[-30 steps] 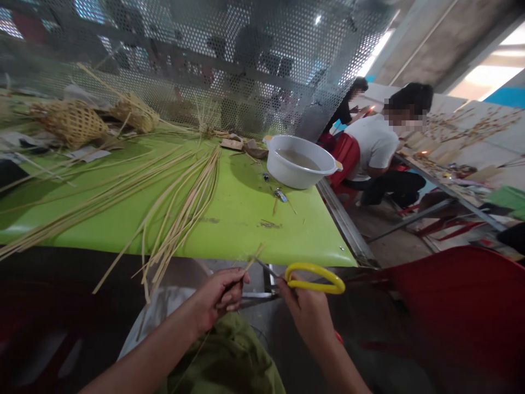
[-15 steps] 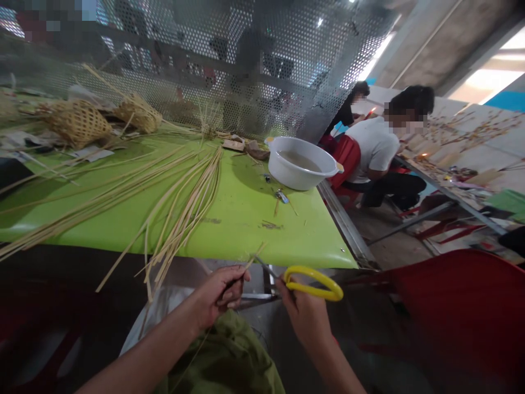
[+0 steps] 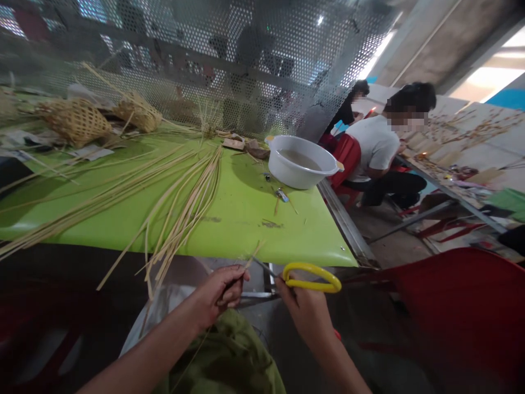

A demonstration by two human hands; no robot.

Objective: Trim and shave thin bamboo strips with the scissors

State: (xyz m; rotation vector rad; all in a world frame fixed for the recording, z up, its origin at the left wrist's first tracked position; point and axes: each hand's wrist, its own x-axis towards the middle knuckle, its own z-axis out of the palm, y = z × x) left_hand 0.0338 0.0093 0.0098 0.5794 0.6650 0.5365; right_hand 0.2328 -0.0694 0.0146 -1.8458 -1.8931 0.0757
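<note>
Near the front edge of the green-topped table, my left hand is closed, pinching a thin pale strip that looks like bamboo. The strip's end sticks up and right from the fingertips, with fine frayed fibres around it. My right hand is closed round scissors with yellow handles. Their blade points up and left and meets or lies close beside the strip; exact contact is too small to tell. Part of the scissors is hidden by the right hand. Left of my hands, a bundle of long strips hangs over the table edge.
A white basin with liquid stands at the right of the green table. Woven baskets lie at the back left, before a perforated metal screen. A red chair is at right. Other people sit beyond.
The scissor blade has shifted slightly left along the strip, and the yellow handles sit a little higher. The strip's end leans slightly more to the left. My left hand has barely moved.
</note>
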